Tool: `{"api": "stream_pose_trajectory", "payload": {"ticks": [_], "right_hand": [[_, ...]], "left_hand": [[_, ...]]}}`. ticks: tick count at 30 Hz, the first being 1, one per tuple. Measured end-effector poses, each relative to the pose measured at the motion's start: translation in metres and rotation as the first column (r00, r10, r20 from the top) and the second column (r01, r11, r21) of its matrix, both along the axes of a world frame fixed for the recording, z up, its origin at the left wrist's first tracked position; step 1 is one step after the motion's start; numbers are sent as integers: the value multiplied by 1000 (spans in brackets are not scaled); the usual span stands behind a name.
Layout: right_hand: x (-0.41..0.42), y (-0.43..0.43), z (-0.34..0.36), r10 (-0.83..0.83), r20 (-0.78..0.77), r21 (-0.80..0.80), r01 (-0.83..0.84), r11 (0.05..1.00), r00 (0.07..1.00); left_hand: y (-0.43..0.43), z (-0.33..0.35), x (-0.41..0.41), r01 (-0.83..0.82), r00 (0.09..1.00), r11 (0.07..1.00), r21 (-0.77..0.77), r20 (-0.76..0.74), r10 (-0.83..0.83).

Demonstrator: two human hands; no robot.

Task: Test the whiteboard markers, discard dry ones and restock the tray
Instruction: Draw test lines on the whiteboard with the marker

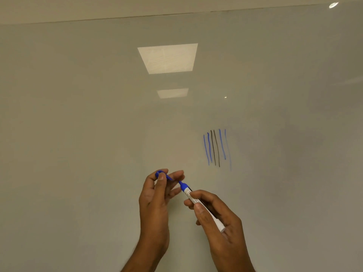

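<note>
I have the whiteboard [78, 134] filling the view; below and left of its test strokes [216, 148], the right hand [231, 226] grips one uncapped blue marker [187, 191]; the left hand [155, 197] pinches its one cap [158, 173], just apart from the tip; a misaligned push could ink fingers or drop the cap; six strokes: four blue, the rightmost faint, and two black.

— What did the whiteboard [78, 134] carry?
— Six upright strokes [216, 148], close together, right of its middle: two blue, two black, one blue, then a faint blue one.
— And elsewhere on its surface?
— Glare: two pale reflections [168, 58] of ceiling panels, one above the other.
</note>
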State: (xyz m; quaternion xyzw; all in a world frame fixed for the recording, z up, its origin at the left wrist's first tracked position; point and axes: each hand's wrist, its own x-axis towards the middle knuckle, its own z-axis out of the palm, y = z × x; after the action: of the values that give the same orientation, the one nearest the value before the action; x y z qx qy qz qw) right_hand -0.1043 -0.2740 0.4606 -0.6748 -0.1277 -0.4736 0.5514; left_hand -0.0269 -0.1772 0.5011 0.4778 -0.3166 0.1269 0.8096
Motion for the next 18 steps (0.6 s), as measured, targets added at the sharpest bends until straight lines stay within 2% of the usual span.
{"api": "stream_pose_trajectory", "payload": {"ticks": [2, 5, 15, 18], "right_hand": [[-5, 8, 2, 21, 10, -20, -21, 1000, 1000], [-7, 17, 2, 34, 11, -37, -33, 999, 999], [-12, 37, -4, 61, -19, -12, -61, 998, 998], [-14, 40, -6, 69, -24, 11, -69, 998, 997]], "left_hand": [[9, 2, -8, 157, 984, 983, -91, -75, -164], [18, 2, -16, 252, 955, 957, -142, -126, -270], [34, -10, -28, 310, 924, 945, -103, -204, -325], [37, -17, -29, 333, 905, 933, -139, -231, -357]]}}
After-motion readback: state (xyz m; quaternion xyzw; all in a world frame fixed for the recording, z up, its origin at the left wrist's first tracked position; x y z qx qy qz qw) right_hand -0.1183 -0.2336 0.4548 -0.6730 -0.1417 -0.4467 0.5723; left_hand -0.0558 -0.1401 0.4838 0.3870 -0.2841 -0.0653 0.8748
